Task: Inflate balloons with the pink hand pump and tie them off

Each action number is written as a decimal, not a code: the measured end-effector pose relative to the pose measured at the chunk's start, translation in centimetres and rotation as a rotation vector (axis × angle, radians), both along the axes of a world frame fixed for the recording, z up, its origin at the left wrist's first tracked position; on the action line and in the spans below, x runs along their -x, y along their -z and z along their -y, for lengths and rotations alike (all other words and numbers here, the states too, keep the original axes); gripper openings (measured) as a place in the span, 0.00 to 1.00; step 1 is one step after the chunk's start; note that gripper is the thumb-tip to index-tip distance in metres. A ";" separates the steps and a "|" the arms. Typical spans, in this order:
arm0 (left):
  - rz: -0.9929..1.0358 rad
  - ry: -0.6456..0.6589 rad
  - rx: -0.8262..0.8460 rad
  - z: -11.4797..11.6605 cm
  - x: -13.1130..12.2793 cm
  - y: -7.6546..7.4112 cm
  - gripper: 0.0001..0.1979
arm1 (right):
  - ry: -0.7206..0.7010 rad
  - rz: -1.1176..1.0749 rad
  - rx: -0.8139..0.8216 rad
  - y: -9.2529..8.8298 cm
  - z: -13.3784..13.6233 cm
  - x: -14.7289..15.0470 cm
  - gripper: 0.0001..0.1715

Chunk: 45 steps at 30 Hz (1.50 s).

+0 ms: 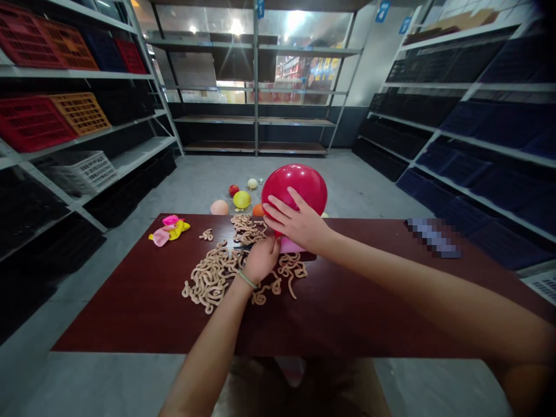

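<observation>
Grey floor, metal racks all round: left rack has red crates and orange ones, right one's full of dark bins. Back rack sits against a window with lights glaring in it. Dark reddish table up front, kinda shiny.

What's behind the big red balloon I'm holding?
Past the red balloon, grey floor shows, and an orange round object peeks out at its left edge. Whatever the balloon fully covers can't be seen.
</observation>
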<state>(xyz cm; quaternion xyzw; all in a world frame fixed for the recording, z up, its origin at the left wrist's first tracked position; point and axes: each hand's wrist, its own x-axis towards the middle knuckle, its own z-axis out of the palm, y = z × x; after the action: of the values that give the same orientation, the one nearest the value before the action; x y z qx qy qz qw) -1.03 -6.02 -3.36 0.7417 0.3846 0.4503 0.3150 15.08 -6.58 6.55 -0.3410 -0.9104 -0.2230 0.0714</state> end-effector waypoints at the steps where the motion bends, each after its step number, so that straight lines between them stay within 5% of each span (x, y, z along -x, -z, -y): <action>1: 0.026 0.012 0.009 0.0 0.0 -0.1 0.11 | 0.001 0.001 -0.018 0.0 -0.2 -0.2 0.33; 11: 0.443 0.156 0.282 0.3 -0.4 -0.7 0.24 | 0.070 -0.062 -0.149 -0.3 -0.6 -3.1 0.35; 22: 0.448 0.141 0.360 -0.7 -0.2 0.3 0.18 | 0.048 -0.042 -0.183 0.9 2.4 -3.0 0.40; 26: 0.447 0.012 0.364 -1.5 0.2 1.0 0.15 | 0.015 -0.072 -0.181 3.3 4.5 -4.3 0.29; 29: 0.406 -0.015 0.350 -1.7 0.2 1.3 0.13 | -0.052 -0.089 -0.027 6.2 6.5 -4.7 0.17; 32: 0.377 -0.014 0.344 -1.5 0.0 1.4 0.11 | -0.113 0.011 0.074 8.8 8.4 -4.2 0.17; 37: 0.375 -0.003 0.361 -1.2 -0.2 1.5 0.11 | -0.189 0.076 0.007 11.2 9.2 -3.1 0.14; 41: 0.349 -0.021 0.351 -1.5 -0.1 1.9 0.12 | -0.183 -0.089 0.066 10.3 8.4 -2.8 0.12; 45: 0.323 -0.034 0.332 -1.8 0.1 2.1 0.11 | -0.057 -0.578 0.217 6.2 7.4 -3.4 0.05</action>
<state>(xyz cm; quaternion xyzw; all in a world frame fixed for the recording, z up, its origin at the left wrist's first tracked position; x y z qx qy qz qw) -1.13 -4.25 -5.43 0.5913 0.4104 0.4991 0.4825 18.46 -14.02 0.34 -0.3701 -0.8801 -0.0163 0.2969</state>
